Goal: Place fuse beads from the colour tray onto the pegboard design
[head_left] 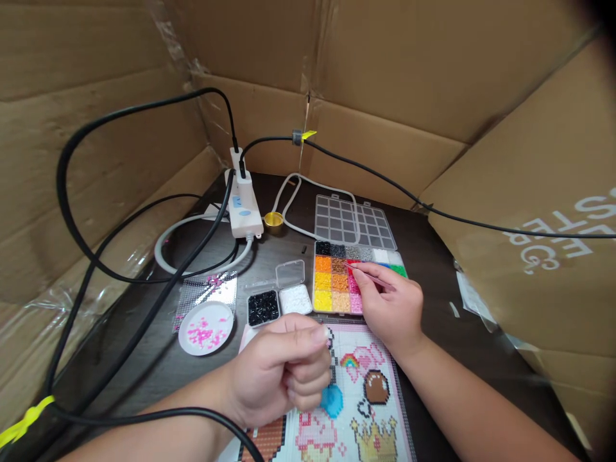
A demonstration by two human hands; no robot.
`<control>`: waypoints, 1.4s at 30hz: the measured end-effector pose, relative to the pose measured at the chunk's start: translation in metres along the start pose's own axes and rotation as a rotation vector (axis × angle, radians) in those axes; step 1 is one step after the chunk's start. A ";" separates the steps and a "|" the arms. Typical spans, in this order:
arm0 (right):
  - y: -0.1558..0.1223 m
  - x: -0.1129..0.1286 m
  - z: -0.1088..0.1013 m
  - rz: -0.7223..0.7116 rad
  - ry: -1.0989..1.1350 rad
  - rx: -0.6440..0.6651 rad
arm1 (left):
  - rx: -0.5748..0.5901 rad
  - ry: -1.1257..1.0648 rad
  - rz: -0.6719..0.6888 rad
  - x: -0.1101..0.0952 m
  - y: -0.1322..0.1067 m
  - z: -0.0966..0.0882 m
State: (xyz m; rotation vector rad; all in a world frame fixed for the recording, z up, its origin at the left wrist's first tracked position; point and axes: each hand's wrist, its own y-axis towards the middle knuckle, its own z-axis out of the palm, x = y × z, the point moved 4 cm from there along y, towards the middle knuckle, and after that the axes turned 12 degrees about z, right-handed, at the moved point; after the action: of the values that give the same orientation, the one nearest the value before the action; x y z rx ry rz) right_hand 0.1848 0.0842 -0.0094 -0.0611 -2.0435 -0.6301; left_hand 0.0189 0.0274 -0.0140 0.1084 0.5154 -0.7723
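Observation:
My right hand [392, 305] pinches a pair of thin tweezers [373, 276] whose tips reach over the brown beads in a divided bead box [332, 282]. The box has rows of small beads sorted by colour: black, grey, orange, yellow, red, pink and green. My left hand [289, 366] is closed in a fist, thumb on top, above a printed pattern sheet [346, 398] under a clear pegboard. Whatever its fingers may hold is hidden. Showing on the sheet are a crown, a rainbow, a brown round figure and a blue disc.
Left of the box stand small cases of black beads [262, 308] and white beads [295, 299]. A white dish [206, 327] holds pink beads. Black cables [139, 321] loop across the left, near a power strip [244, 205]. Cardboard walls [385, 64] enclose the dark table.

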 end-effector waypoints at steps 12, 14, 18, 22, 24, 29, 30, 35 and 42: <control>0.000 -0.001 0.001 0.056 0.020 0.042 | 0.022 0.027 0.004 0.002 0.000 -0.001; 0.001 0.001 0.001 0.064 0.028 0.050 | 0.012 0.027 0.006 0.002 0.000 -0.002; 0.000 0.001 -0.002 0.068 0.055 0.026 | 0.030 0.034 0.007 0.000 0.001 -0.002; 0.001 0.004 -0.009 0.063 0.092 -0.026 | 0.026 0.026 0.018 -0.002 0.002 -0.002; 0.001 0.014 -0.016 0.052 0.131 -0.049 | 0.026 0.020 0.019 -0.002 0.001 -0.002; -0.003 0.047 -0.049 0.065 0.184 -0.157 | 0.042 0.004 0.016 -0.002 0.000 -0.001; -0.007 0.048 -0.059 0.082 0.185 -0.167 | 0.039 0.000 0.017 -0.003 -0.001 -0.001; -0.038 0.017 -0.097 0.172 0.180 0.017 | 0.063 -0.008 0.001 -0.004 -0.001 0.001; -0.076 -0.019 -0.118 0.165 0.121 0.248 | 0.063 -0.001 -0.032 -0.005 0.001 0.001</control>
State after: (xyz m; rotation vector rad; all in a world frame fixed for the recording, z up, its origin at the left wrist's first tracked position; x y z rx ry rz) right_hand 0.2666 -0.0315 -0.0085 -0.0439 -1.9608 -0.2686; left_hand 0.0173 0.0308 -0.0110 0.1585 0.4925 -0.8205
